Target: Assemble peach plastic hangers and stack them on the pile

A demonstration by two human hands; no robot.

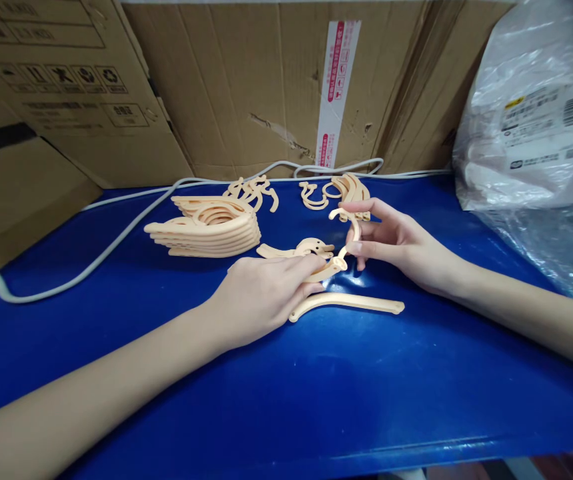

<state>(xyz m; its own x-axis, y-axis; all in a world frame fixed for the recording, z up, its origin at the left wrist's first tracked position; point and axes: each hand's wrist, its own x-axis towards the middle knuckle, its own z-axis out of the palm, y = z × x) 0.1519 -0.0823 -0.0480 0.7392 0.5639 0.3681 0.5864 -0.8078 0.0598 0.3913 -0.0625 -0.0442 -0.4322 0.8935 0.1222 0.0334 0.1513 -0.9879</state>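
Observation:
Between the thumb and fingers of my right hand is a cream plastic hanger hook, its curved end up. My left hand is closed on a cream hanger arm, whose round end meets the foot of the hook. From this view I cannot tell whether the two are joined. Just in front of my left fingers, a loose hanger arm lies on the blue table. Behind my left hand lies another hanger piece with small holes, partly covered by that hand.
A neat stack of folded hangers stands at the left. Loose hooks and a pile of hanger arms lie at the back. A white cable runs along cardboard boxes. A wrapped plastic bag sits at the right.

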